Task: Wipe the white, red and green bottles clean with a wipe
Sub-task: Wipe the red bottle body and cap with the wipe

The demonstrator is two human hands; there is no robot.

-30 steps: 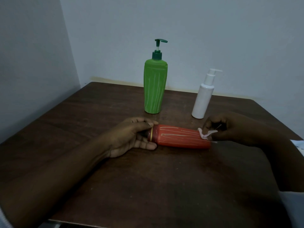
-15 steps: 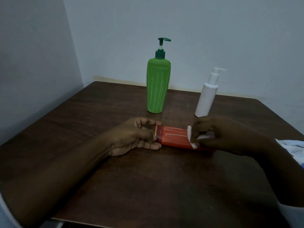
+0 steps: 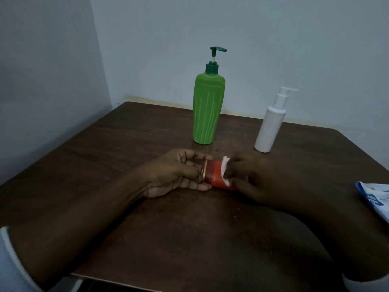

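Note:
The red bottle (image 3: 213,173) lies on its side on the dark wooden table (image 3: 130,144). My left hand (image 3: 174,173) grips its cap end at the left. My right hand (image 3: 254,178) covers most of the bottle's body and presses a small white wipe (image 3: 225,170) against it near the cap end. Behind them the green pump bottle (image 3: 207,106) stands upright, with the white pump bottle (image 3: 269,127) upright to its right. Neither hand touches those two.
A blue and white wipe packet (image 3: 374,201) lies at the table's right edge. Pale walls close in the table at the back and left. The table's near edge runs under my forearms.
My right hand has slid the wipe leftward along the red bottle, from its base end to near the cap. My left hand has kept hold of the cap end.

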